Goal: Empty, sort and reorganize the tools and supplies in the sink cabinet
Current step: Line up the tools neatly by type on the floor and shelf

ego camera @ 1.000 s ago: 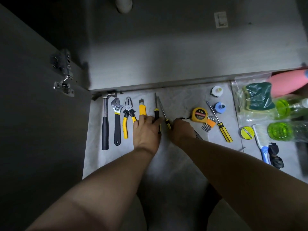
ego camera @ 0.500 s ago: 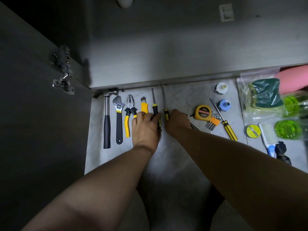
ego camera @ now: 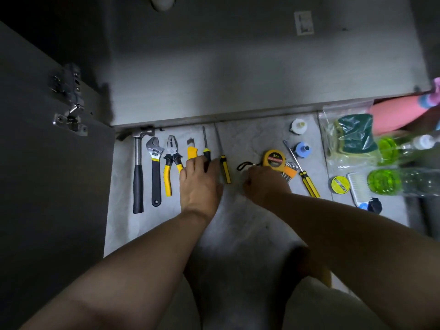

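Tools lie in a row on the grey floor in front of the open sink cabinet: hammer, adjustable wrench, pliers, yellow utility knife, black-handled screwdriver and a thin yellow-handled screwdriver. My left hand rests flat, with straight fingers, on the knife and the black-handled screwdriver. My right hand is curled, back up, right below the yellow tape measure and touching the hex key set. Its fingers are hidden.
To the right lie a yellow screwdriver, two small capped bottles, a tape roll, a brush, green bottles, bagged sponges and a pink bottle. The cabinet door with its hinge stands open at left.
My right hand let go of the thin yellow-handled screwdriver, which now lies straight in the row, and moved right to the tape measure. My left hand stayed on the knife and screwdriver.
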### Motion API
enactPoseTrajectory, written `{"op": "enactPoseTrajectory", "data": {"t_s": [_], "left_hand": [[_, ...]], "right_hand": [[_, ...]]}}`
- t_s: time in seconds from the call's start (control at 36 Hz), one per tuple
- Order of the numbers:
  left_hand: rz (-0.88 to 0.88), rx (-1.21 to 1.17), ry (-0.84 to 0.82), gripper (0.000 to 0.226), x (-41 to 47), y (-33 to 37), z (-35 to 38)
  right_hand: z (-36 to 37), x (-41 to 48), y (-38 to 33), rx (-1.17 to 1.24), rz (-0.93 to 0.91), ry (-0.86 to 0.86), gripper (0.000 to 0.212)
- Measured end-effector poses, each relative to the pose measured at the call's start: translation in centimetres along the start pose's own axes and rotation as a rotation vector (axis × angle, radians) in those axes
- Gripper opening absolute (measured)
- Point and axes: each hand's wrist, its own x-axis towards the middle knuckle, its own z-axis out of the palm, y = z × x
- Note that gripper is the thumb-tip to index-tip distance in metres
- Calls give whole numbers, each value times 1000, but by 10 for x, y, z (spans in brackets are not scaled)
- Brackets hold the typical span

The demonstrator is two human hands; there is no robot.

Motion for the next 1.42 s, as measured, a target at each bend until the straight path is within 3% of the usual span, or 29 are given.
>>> {"op": "enactPoseTrajectory", "data": {"t_s": [0.17, 0.28, 0.47, 0.56, 0.67, 0.78, 0.94, 1.0, 1.06, 1.08, 1.11, 1.25, 1.33, 1.42], "left_hand": [[141, -343, -179, 68, -6, 46, -1], [61, -430, -363, 95, -6, 84, 18], [-93, -363, -466, 106, 21, 115, 36], [-76, -335, -481, 104, 29, 120, 35], [-32, -310, -493, 103, 29, 131, 35], [0, -383, -529, 100, 22, 154, 48], [29, -643, -646, 77, 13, 186, 54], [-87, -865, -666, 54, 9, 186, 46], [-337, -1160, -705, 25, 4, 183, 28], [-438, -1279, -751, 16, 1, 180, 21], [-458, -1320, -792, 22, -2, 177, 14], [-384, -1372, -778, 23, -11, 165, -2], [-389, -1318, -722, 20, -15, 160, -1], [-396, -1253, -719, 13, -24, 159, 3]], "right_hand": [[-25, -12, 73, -109, 243, 158, 26], [-23, -10, 101, -18, 340, 187, 29], [-29, -1, 112, -46, 255, 30, 22], [-47, 4, 114, -105, 176, -157, 26], [-74, 2, 118, 39, 116, -402, 19], [-91, -11, 125, 195, 114, -426, 17], [-96, -33, 140, 335, 157, -332, 13], [-92, -39, 143, 409, 178, -298, 14], [-89, -44, 142, 525, 215, -267, 16], [-88, -47, 140, 571, 231, -257, 16], [-86, -49, 137, 583, 229, -250, 14], [-72, -61, 125, 586, 132, -175, 14], [-55, -80, 131, 780, 154, -83, 29], [-30, -95, 140, 948, 167, -35, 23]]}}
